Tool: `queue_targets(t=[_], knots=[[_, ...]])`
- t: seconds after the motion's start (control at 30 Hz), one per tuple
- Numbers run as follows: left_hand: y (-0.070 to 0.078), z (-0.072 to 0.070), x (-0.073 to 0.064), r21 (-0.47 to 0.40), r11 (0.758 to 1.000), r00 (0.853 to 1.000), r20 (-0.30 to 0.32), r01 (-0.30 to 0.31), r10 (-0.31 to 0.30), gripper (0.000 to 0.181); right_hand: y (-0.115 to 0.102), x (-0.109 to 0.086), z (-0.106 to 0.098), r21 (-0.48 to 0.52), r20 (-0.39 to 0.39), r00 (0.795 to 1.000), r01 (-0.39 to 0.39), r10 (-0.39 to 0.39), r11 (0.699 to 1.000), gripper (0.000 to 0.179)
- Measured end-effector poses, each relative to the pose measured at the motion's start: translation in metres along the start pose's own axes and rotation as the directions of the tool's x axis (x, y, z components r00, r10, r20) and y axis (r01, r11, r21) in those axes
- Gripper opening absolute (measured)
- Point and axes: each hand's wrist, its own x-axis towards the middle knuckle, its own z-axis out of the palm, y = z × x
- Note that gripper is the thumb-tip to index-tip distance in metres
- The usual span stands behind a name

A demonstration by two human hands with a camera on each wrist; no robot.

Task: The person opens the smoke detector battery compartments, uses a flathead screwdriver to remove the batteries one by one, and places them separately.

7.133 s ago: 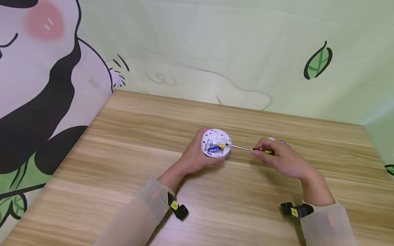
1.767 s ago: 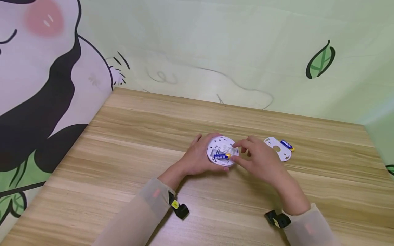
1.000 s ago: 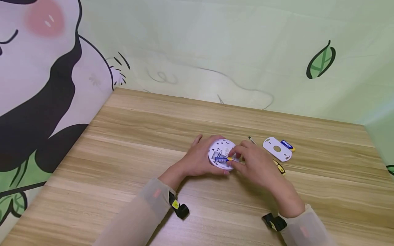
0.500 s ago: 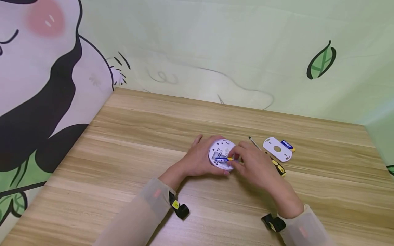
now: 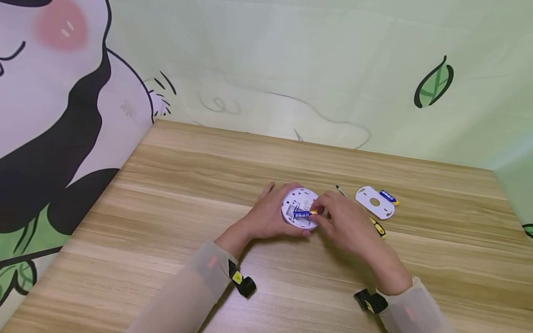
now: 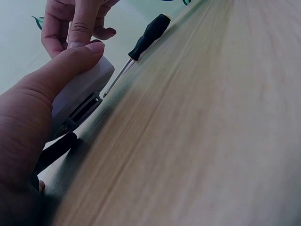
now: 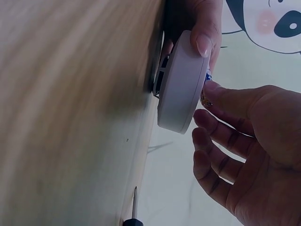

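My left hand (image 5: 268, 216) grips a round white smoke detector (image 5: 297, 199) by its rim, with the back facing up. A blue-and-yellow battery (image 5: 302, 214) lies at the detector's battery compartment. The yellow end of that battery is pinched between the thumb and index finger of my right hand (image 5: 347, 224). In the right wrist view, the battery (image 7: 206, 96) juts out from the detector's (image 7: 181, 89) face beside the right thumb. Left thumb and detector (image 6: 84, 87) also show in the left wrist view, with a vented slot beneath; the battery is hidden there.
A black-and-yellow screwdriver (image 5: 378, 228) lies right of the detector, partly behind the right hand. Farther right is a white mounting plate (image 5: 381, 211) with a centre hole. A second blue-and-yellow battery (image 5: 388, 197) touches the plate's far edge. The wooden tabletop (image 5: 200, 175) meets a printed wall hanging.
Earlier the right hand held the screwdriver against the battery; it now lies on the table. The right hand has moved left and pinches the battery, whose yellow end has shifted slightly up since half a second ago.
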Motion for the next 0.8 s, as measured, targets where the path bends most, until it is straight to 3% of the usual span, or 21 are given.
queue_targets(t=[0.5,0.8], knots=[[0.0,0.0,0.001,-0.025,1.0,1.0,-0.012,0.007,-0.007,0.11,0.008,0.0,-0.01,0.045,-0.008,0.998,-0.066,0.066,0.997,0.013],[0.0,0.0,0.001,-0.039,0.999,1.0,-0.012,0.02,-0.021,0.111,0.026,0.0,-0.024,0.079,-0.019,0.993,-0.112,0.114,0.991,0.012]])
